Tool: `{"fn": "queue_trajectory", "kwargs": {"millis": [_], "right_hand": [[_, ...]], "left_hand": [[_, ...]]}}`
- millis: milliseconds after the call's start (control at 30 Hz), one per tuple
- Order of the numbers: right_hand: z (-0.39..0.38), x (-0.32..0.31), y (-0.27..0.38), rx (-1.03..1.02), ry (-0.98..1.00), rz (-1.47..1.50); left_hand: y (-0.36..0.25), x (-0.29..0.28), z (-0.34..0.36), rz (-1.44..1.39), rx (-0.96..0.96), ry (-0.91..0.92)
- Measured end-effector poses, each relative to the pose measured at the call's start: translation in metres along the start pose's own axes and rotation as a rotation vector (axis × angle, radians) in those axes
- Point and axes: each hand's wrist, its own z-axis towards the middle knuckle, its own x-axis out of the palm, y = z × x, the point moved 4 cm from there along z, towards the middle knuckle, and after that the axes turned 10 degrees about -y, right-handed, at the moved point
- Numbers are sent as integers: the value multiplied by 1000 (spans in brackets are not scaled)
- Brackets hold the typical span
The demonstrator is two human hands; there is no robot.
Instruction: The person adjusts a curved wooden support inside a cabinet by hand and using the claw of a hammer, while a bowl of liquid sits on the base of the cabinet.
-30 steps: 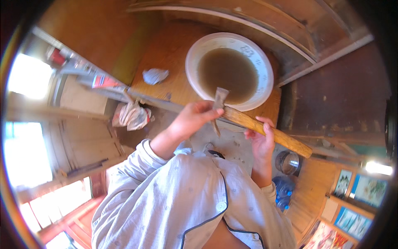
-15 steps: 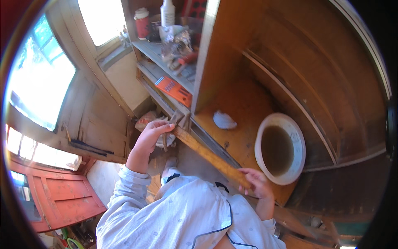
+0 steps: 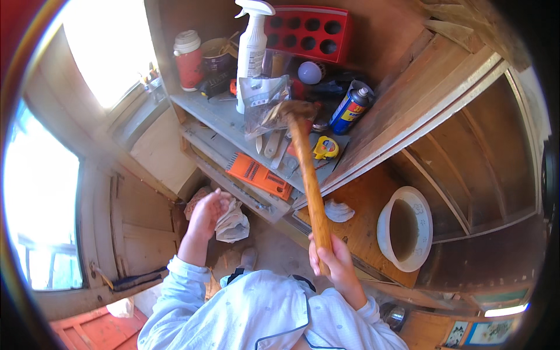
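Observation:
My right hand [image 3: 333, 263] grips the lower end of a wooden-handled hammer [image 3: 312, 181]. The handle slants up and away to the left. Its metal head reaches over the cluttered shelf, in front of a clear plastic bag [image 3: 265, 119]; whether the two touch I cannot tell. Away from the hammer, my left hand [image 3: 209, 213] is held to the left with nothing in it, fingers stretched out and slightly bent. Close to it, lower down, lies a crumpled white bag [image 3: 233, 223]. An orange slotted tool [image 3: 258, 175] rests on the ledge beneath the shelf.
The grey shelf [image 3: 219, 119] carries a white spray bottle [image 3: 252, 55], red cup [image 3: 188, 64], red holed rack [image 3: 335, 26], light bulb [image 3: 311, 72], blue spray can [image 3: 349, 111] and yellow tape measure [image 3: 325, 148]. Right: a crumpled white cloth [image 3: 339, 211] and basin of murky water [image 3: 429, 224].
My left hand has let go of the hammer and moved aside. My right hand has swung the hammer's head up over the shelf. The view has shifted, showing more of the shelf.

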Motion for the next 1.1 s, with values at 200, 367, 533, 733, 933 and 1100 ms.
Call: {"fn": "queue_trajectory", "kwargs": {"millis": [200,367,533,733,933,1100], "right_hand": [[84,22,31,-103,-328,-133],[140,17,36,-110,-454,-132],[169,23,55,-175,-521,-140],[193,12,56,-119,-644,-70],[191,12,57,-116,-585,73],[186,0,57,-153,-552,72]], "left_hand": [[32,-13,7,-7,-133,-4],[43,-24,8,59,-175,10],[28,2,10,213,-130,38],[-17,157,33,49,-154,386],[-21,231,96,104,-397,605],[-32,234,77,310,-97,529]]}}
